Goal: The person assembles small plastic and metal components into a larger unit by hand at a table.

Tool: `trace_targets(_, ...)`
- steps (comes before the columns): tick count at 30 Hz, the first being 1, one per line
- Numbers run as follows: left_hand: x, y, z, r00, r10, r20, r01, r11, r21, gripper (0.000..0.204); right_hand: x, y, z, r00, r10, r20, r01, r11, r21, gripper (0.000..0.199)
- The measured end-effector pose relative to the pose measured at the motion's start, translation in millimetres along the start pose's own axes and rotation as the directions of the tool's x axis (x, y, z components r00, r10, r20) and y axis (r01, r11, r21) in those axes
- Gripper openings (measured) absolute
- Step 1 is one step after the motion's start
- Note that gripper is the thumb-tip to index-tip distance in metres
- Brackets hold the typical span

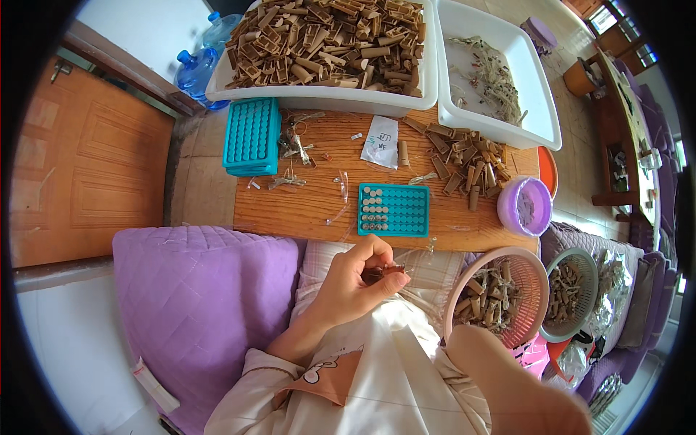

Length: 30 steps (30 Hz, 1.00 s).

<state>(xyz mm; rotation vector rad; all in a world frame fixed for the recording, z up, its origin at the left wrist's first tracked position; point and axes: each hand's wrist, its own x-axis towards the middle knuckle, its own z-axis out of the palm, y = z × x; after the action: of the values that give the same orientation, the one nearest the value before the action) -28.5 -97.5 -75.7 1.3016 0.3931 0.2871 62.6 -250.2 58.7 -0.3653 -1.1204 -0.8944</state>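
Note:
My left hand (pixel 360 277) is closed in front of my lap, thumb and fingers pinched on a small brown piece (pixel 395 269) with thin wire trailing from it. Most of that piece is hidden by the fingers. Just beyond the hand, at the table's near edge, lies a teal tray (pixel 407 210) with rows of round pockets. Silvery button cells (pixel 373 205) fill part of its left side. My right forearm (pixel 500 370) bends away at the lower right, blurred, and its hand is out of the picture.
A white bin (pixel 326 93) of brown cork-shaped shells stands at the back, beside a white tub (pixel 533 123) of tangled wires. Stacked teal trays (pixel 251 138), loose shells (pixel 464 159) and a purple tub (pixel 523 206) sit on the table. Pink (pixel 533 290) and grey-green baskets (pixel 591 290) stand at right.

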Motion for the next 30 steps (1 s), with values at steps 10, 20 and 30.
trace_targets(10,-0.4,4.0,9.5,0.998,-0.039,-0.051,0.027,0.974,-0.226,0.019,-114.5,23.0,-27.0,0.044,0.888,0.459,-0.673,0.366,-0.643,0.039)
trace_targets(20,6.3,-8.8,9.0,0.991,-0.118,0.067,0.136,0.846,-0.516,0.023,-112.8,27.5,-41.2,0.024,0.931,0.363,-0.695,0.277,-0.664,0.018)
trace_targets(30,12.5,-21.7,6.3,0.994,-0.054,-0.1,-0.004,0.86,-0.511,0.038,-129.8,18.9,-25.9,0.121,0.992,0.043,-0.646,0.111,-0.755,0.013)
